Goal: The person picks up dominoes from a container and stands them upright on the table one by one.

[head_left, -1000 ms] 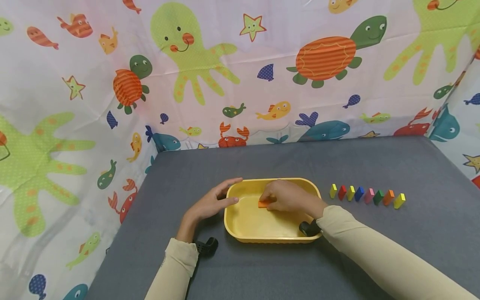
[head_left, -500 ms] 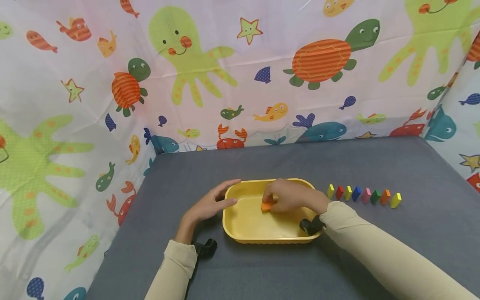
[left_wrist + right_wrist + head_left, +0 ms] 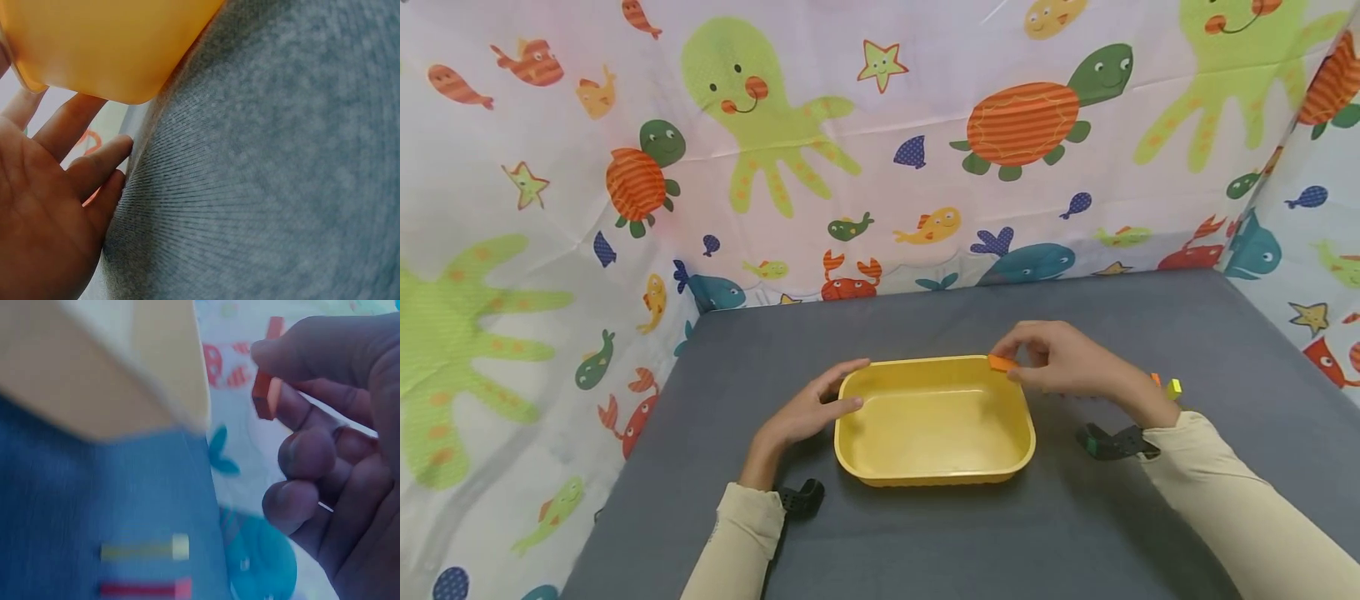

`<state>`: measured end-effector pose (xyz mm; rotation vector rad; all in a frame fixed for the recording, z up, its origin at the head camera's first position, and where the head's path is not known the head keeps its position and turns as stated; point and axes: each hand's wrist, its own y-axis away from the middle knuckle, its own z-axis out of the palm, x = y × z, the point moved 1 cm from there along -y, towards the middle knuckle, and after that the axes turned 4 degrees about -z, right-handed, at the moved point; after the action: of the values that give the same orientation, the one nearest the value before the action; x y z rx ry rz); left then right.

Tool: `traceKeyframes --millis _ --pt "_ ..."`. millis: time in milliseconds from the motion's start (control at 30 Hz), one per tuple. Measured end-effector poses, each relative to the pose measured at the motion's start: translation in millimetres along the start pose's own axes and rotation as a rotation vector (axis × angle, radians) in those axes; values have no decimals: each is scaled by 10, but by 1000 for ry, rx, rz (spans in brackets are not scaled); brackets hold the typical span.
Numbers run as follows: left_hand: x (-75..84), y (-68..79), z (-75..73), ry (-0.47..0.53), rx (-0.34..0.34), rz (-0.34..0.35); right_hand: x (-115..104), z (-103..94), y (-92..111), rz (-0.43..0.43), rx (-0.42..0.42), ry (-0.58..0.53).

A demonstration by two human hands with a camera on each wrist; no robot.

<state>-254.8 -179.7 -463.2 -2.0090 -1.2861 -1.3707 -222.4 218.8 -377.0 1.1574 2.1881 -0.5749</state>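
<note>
A small orange wooden block (image 3: 1001, 362) is pinched between thumb and fingertips of the right hand (image 3: 1071, 367) just above the far right corner of the yellow plastic tray (image 3: 934, 474), whose left rim is touched by the left hand's (image 3: 808, 410) relaxed, straight fingers.

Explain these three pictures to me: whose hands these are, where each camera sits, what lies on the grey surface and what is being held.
No machine here: a person works with bare hands, wearing three cameras. The wide picture comes from the head, the two close-ups from the wrists. On the grey table stands an empty yellow tray. The left hand rests open against the tray's left rim. The right hand pinches a small orange block above the tray's far right corner. Behind that hand lies a row of coloured blocks, mostly hidden in the head view. A sea-animal curtain surrounds the table.
</note>
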Motion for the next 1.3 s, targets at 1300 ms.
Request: traceKeyframes --millis 1300 --pt "13 -1 19 1 2 -13 1474 -254 1813 435 476 -82"
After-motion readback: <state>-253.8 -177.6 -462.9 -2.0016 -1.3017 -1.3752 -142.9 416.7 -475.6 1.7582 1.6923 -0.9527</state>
